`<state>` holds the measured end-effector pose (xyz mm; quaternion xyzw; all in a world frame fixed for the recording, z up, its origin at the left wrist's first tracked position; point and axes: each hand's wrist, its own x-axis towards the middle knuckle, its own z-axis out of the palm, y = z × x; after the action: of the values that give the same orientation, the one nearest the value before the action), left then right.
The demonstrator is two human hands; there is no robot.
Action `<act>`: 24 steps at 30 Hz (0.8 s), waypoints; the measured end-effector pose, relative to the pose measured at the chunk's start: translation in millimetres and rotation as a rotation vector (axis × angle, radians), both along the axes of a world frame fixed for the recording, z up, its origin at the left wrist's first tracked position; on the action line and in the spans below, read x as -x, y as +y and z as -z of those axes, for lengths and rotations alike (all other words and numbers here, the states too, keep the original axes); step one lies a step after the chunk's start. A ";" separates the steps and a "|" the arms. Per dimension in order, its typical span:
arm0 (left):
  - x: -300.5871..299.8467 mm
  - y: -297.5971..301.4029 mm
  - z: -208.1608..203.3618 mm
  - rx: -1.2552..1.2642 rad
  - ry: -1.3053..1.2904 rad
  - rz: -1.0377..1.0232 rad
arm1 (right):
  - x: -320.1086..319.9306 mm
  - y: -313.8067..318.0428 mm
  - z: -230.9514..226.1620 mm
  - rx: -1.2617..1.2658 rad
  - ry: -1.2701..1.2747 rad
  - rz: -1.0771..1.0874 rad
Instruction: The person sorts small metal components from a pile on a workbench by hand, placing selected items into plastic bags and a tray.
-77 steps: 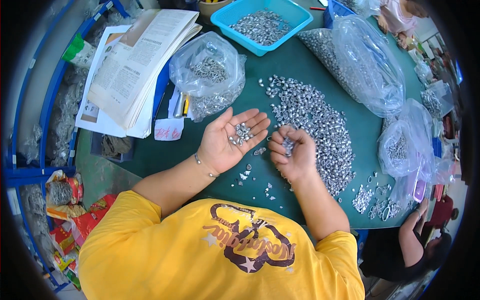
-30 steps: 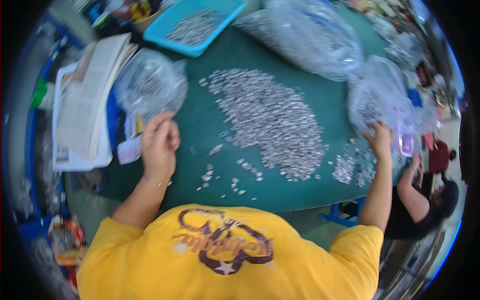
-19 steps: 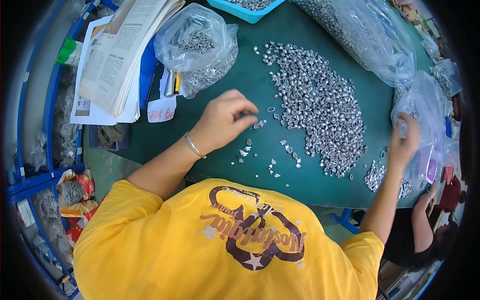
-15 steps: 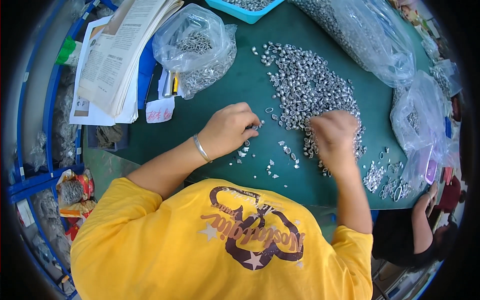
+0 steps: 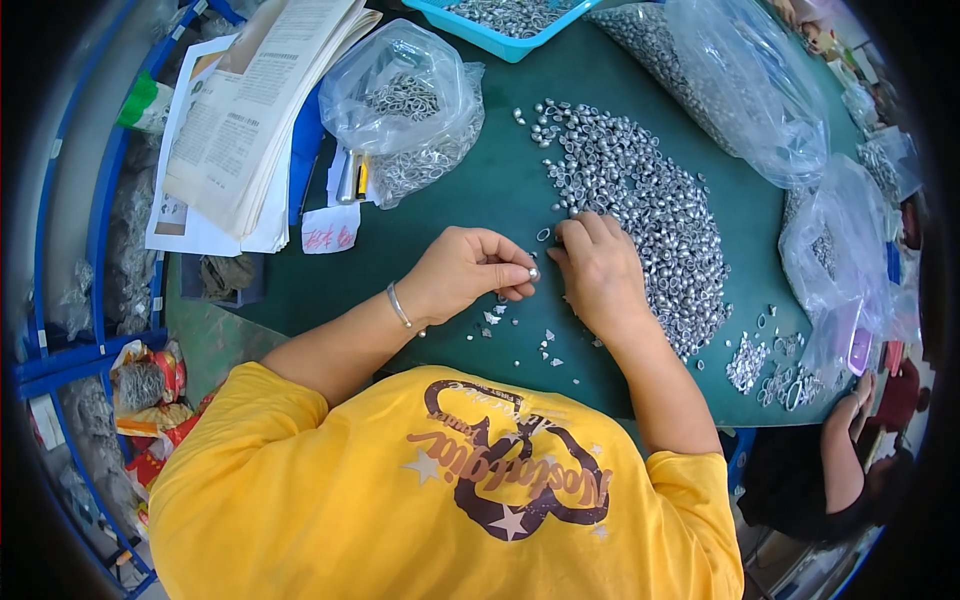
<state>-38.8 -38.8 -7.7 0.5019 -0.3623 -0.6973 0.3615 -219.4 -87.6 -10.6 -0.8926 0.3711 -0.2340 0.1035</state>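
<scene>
My left hand (image 5: pixel 478 268) is closed in a pinch, thumb against finger, on a small rounded silvery metal piece (image 5: pixel 533 273) that shows at the fingertips. Just to its right, my right hand (image 5: pixel 604 268) has its fingers curled down at the left edge of a large pile of small silvery metal pieces (image 5: pixel 650 185). What those fingers hold, if anything, is hidden beneath them. One loose oval ring (image 5: pixel 543 235) lies between the two hands on the green table. Small pale fragments (image 5: pixel 491 317) lie below my left hand.
A clear bag of metal links (image 5: pixel 420 150) and papers (image 5: pixel 225 140) lie at left. A blue tray (image 5: pixel 505 42) stands at the back. Large clear bags (image 5: pixel 745 95) of metal pieces lie at right, near small heaps (image 5: pixel 746 364). Another person's arm (image 5: pixel 843 460) shows at far right.
My right hand has moved left from over the pile to its left edge, close to my left hand. The rounded piece now shows plainly at my left fingertips.
</scene>
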 end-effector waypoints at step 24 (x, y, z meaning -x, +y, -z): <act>-7.5 16.8 2.9 0.111 -0.114 0.099 | 60.7 36.2 2.1 -1.639 -1.509 0.021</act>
<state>-31.3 -22.1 -10.6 0.5015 -0.4446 -0.6635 0.3325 -280.1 -51.3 -12.8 -0.1801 0.2628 -0.4016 0.8586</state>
